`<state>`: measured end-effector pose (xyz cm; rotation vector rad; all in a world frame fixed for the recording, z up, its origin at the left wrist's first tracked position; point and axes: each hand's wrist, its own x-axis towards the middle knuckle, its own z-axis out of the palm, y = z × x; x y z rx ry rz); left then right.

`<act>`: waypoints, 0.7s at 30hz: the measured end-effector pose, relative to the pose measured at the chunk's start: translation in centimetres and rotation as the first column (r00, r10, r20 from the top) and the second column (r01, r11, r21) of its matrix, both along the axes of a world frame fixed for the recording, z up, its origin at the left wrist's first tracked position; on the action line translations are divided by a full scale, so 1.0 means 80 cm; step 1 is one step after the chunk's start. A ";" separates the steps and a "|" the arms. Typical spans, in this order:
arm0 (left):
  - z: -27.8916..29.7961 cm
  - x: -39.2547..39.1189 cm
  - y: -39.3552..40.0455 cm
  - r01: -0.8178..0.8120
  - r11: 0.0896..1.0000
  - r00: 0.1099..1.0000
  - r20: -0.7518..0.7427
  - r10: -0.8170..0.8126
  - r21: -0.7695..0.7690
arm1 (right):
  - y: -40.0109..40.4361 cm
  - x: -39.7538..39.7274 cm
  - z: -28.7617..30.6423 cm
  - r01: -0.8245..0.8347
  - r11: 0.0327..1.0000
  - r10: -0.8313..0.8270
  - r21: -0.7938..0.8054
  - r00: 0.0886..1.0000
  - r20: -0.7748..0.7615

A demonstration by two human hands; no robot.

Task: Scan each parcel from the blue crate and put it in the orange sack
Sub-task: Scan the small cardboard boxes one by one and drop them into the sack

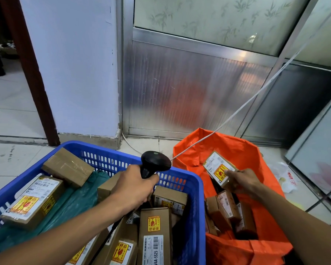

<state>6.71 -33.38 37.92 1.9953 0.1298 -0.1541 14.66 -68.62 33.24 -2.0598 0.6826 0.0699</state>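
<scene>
- The blue crate [182, 175] is the landmark here; it sits on the tiled floor [13, 115] and holds many brown cardboard parcels, most with white shipping labels and yellow fragile stickers, lying over a green plastic bag [75, 199].
- The orange sack [235, 148] stands just right of the crate, touching its right wall, mouth open; several parcels are piled inside.
- The left hand [134, 186] is above the crate's middle, fingers clenched round the handle of a black barcode scanner [154, 163], whose head points toward the sack.
- The scanner's pale cable [243, 106] runs from near the crate's far right corner across the sack's mouth and up to the right.
- The right hand [241, 181] is right of the crate, over the sack's opening, grasping a small parcel [218, 169] by its near edge, label side up.
- This held parcel is the one in hand: it is above the sack, not yet let go; I judge it is about to be dropped in.
- Risks: the cable crosses the sack's mouth, so the parcel or arm could snag it and tug the scanner.
- The sack's walls are soft and slumped; a careless drop near the rim could fold it and spill the parcel onto the floor.
- Fragile stickers suggest a hard drop onto the pile may damage contents.
</scene>
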 end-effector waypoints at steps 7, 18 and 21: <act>-0.002 0.001 -0.004 -0.016 1.000 1.000 -0.012 0.016 -0.010 | -0.061 0.003 -0.060 0.115 0.987 -0.131 -0.112 0.979 -0.153; -0.003 0.010 -0.002 -0.035 0.998 0.999 -0.020 0.034 -0.047 | -0.058 0.011 -0.095 0.047 0.881 -0.217 -0.472 0.925 -0.312; -0.005 0.011 -0.003 -0.032 0.999 0.999 -0.024 0.031 -0.045 | -0.055 0.013 -0.102 0.017 0.885 -0.190 -0.466 0.926 -0.326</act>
